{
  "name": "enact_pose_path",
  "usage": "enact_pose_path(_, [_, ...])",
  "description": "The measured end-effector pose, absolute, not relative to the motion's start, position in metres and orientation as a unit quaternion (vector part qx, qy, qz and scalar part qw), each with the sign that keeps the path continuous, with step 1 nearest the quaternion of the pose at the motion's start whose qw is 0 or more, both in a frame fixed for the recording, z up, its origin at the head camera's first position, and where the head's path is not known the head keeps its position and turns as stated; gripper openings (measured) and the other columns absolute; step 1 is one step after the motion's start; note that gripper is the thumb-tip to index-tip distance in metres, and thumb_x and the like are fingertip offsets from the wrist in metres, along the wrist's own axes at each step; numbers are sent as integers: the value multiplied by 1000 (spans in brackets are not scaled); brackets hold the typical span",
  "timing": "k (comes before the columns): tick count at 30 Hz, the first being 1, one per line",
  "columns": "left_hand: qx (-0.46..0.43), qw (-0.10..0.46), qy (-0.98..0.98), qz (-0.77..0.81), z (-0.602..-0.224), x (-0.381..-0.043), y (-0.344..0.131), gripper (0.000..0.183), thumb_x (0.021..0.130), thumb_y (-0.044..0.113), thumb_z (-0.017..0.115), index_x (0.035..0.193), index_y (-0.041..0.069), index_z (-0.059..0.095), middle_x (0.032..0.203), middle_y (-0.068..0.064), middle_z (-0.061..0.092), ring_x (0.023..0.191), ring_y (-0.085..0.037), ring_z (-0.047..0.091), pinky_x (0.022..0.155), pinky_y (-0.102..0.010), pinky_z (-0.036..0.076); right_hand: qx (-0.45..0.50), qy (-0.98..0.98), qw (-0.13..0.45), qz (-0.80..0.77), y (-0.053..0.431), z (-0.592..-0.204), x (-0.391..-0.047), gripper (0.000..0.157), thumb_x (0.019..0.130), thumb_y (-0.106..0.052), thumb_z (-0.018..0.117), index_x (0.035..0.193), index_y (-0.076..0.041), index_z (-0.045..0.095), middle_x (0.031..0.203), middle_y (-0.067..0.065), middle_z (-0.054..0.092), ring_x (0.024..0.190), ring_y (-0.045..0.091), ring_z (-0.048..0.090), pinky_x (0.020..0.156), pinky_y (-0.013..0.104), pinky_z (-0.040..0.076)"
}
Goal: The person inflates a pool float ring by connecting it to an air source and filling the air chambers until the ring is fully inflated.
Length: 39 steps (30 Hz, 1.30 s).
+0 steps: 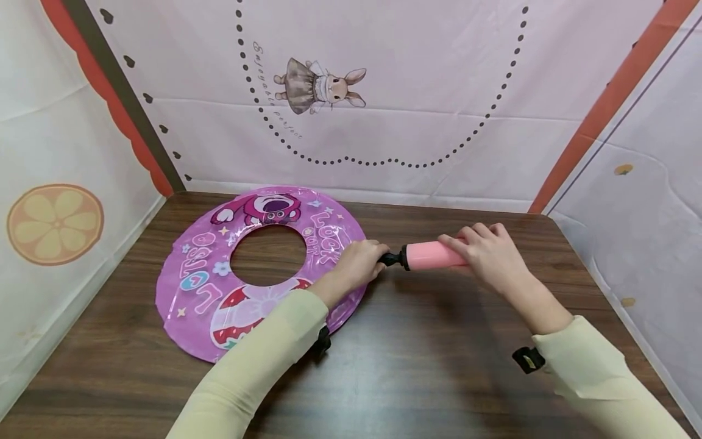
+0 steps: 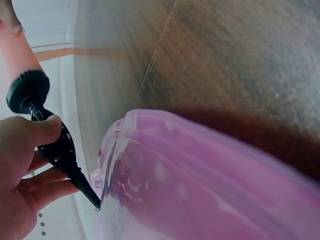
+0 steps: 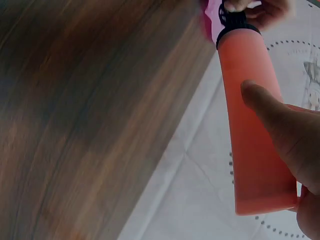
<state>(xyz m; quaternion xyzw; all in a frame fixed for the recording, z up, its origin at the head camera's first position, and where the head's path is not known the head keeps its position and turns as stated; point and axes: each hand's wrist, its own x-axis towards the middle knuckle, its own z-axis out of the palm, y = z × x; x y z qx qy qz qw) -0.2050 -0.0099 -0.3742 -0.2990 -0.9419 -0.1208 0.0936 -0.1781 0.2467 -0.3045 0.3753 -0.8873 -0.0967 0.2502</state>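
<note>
A purple swim ring point(image 1: 186, 305) with printed letters and a strawberry picture lies on the table, partly filled out. My left hand point(image 1: 358, 263) pinches the black nozzle end point(image 2: 59, 142) of a hand pump at the ring's right edge. In the left wrist view the nozzle's thin tip meets the ring's clear plastic; whether it sits inside a valve is hidden. My right hand point(image 1: 488, 256) grips the pump's pink barrel point(image 3: 252, 120), thumb along its side. The pump lies roughly level above the table, pointing left toward the ring.
The brown wood-grain table point(image 1: 395, 366) runs up to a pale printed cloth backdrop point(image 1: 417, 73) at the back and both sides. Each wrist wears a black strap-on device, such as the right one point(image 1: 529, 360).
</note>
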Motion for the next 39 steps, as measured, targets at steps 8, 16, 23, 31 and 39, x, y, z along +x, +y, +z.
enact_pose_path(8, [-294,77,-943,-137,-374,-206,-10,27,81,23,70,105,12,66,97,-4,68,85,-20,65,76,-32,54,380,-886,253,-82,258,-304,-177,57,67,-47,77,114,-20,61,89,9,62,83,32,57,62,45,40])
enact_pose_path(16, [-297,70,-945,-121,-370,-207,-8,27,82,24,69,105,12,65,97,-3,68,85,-20,65,75,-33,54,358,-901,238,-51,309,-284,-165,72,83,-72,24,116,-19,61,89,10,63,83,34,56,64,48,40])
enact_pose_path(23, [-292,69,-947,-113,-373,-207,-9,27,81,24,69,106,13,65,98,-3,68,86,-20,65,75,-33,54,315,-922,220,-45,341,-268,-155,84,77,-76,11,116,-20,59,94,11,63,91,38,53,71,53,40])
enact_pose_path(31, [-306,86,-941,-119,-373,-207,-11,25,81,21,69,104,12,66,94,-5,67,84,-20,64,75,-33,54,375,-889,250,-84,278,-291,-172,55,66,-42,78,112,-16,62,88,13,63,81,35,56,60,45,39])
enact_pose_path(39, [-306,80,-939,-132,-371,-208,-11,23,80,19,70,101,11,66,91,-5,68,82,-20,64,74,-33,54,366,-896,233,-99,239,-301,-180,56,63,-36,82,112,-18,62,89,11,63,86,33,56,66,47,41])
